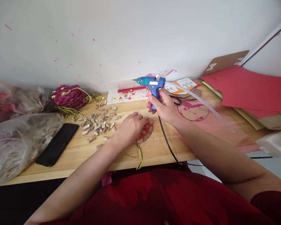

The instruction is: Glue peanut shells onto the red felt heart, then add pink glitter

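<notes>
Apparently the step in hand is sticking peanut shells point(98, 123) onto the red disc point(148, 132), which lies flat on the wooden table point(173, 147) near its front edge, with several brown shells set across its face. Partly covered, it shows no clear front; its visible part runs longest from about one o'clock to seven, and a yellow-green tassel point(140, 158) trails from it toward six. At its ten o'clock side the left hand point(131, 125) bends over it, fingers bunched downward; whether they pinch a shell I cannot tell. Toward one o'clock the right hand point(164, 104) is closed firmly round the handle of the blue glue gun point(152, 82), held raised, nozzle pointing to nine, so its barrel lies nearly level, with the clear glue stick point(201, 101) sloping out behind toward four. As I judge it, the next move calls for steady pressure from the left fingers while the hot nozzle stays clear of them. Farther out, loose shells spread at nine o'clock, the phone point(57, 145) lies at eight, and star-strewn paper point(128, 96) at eleven.
</notes>
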Motion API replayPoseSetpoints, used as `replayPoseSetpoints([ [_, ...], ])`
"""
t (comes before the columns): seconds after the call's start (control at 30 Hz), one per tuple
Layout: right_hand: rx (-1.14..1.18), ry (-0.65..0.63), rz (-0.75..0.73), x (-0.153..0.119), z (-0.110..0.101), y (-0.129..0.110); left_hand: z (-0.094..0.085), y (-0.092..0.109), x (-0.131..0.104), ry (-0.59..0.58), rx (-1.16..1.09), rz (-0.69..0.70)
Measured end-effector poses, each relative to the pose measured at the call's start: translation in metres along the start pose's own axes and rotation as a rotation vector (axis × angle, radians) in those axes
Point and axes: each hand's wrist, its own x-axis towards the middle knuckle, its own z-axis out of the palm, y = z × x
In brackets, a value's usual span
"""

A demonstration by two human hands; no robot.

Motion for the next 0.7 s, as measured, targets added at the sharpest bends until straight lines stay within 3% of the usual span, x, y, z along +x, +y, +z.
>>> replayPoseSetpoints([
  [0.23, 0.0, -0.107, 0.252, -0.005, 0.009, 0.007, 0.012, 0.0, -0.008, 0.109, 0.085, -0.008],
  [0.47, -0.219, -0.103, 0.104, -0.008, 0.011, 0.02, 0.015, -0.003, -0.008, 0.106, 0.043, -0.044],
  [0.7, -0.155, -0.139, 0.194, -0.009, 0.011, 0.015, 0.017, -0.005, -0.006, 0.098, -0.018, -0.101],
])
